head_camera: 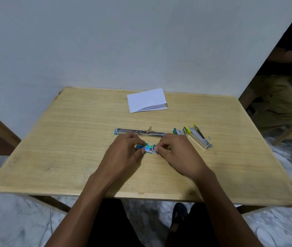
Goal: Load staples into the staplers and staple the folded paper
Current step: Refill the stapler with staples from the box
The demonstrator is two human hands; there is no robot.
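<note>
On table (66, 139), centre: holds staple box (148, 148) by its left end with left hand (123, 152), pinches right end with right hand (175, 154). Just behind: long stapler (139, 132) opened flat. Right of it: yellow stapler (200, 137), open. Far edge: folded paper (146, 100).

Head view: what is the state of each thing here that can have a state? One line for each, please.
Staple box: pinched at both ends; open or closed, cannot tell.
Left hand: pinches the box's left end.
Right hand: pinches its right end.
Long stapler: opened out flat on the table.
Yellow stapler: swung open, on the table.
Paper: folded, lying untouched.
</note>
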